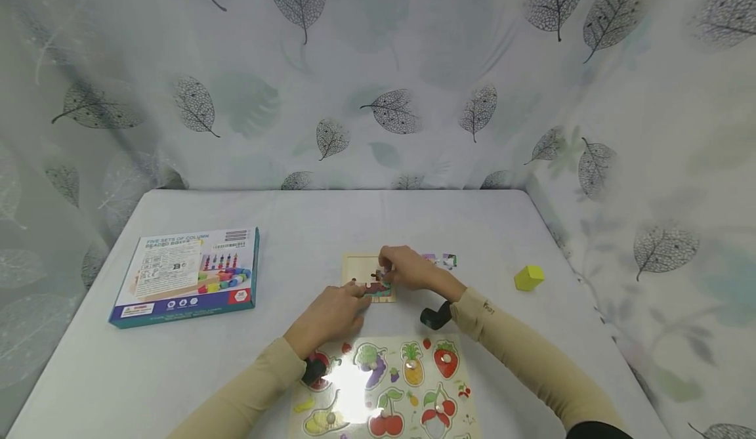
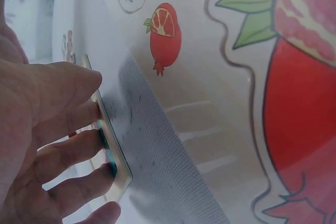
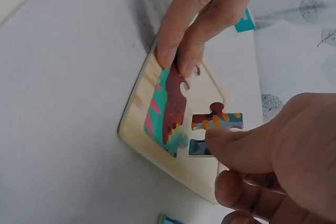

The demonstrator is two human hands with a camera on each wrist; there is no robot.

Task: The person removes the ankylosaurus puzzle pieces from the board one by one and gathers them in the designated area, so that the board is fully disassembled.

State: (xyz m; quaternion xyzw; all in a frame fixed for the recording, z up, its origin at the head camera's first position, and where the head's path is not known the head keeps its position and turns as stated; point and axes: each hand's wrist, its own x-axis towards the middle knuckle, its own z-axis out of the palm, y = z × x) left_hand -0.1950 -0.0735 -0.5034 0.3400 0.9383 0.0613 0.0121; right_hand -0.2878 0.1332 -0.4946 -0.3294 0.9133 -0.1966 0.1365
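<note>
Placement apparently underway: right grip (image 1: 410, 268) pinches jigsaw piece (image 3: 218, 119); left grip (image 1: 331, 315), loosely extended, steadies wooden puzzle tray (image 3: 173, 167); next requires alignment.

Set out across a white-covered table (image 1: 307, 226) are a flat printed box (image 1: 186, 275) near the left edge, a yellow block (image 1: 528, 278) by the right edge, a wooden puzzle tray (image 1: 360, 265) and loose pieces (image 1: 440, 260) between, and a fruit board (image 1: 409, 390) toward the near edge.

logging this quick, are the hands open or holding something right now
Left hand: open, resting on the puzzle board.
Right hand: closed, pinching a puzzle piece.
</note>
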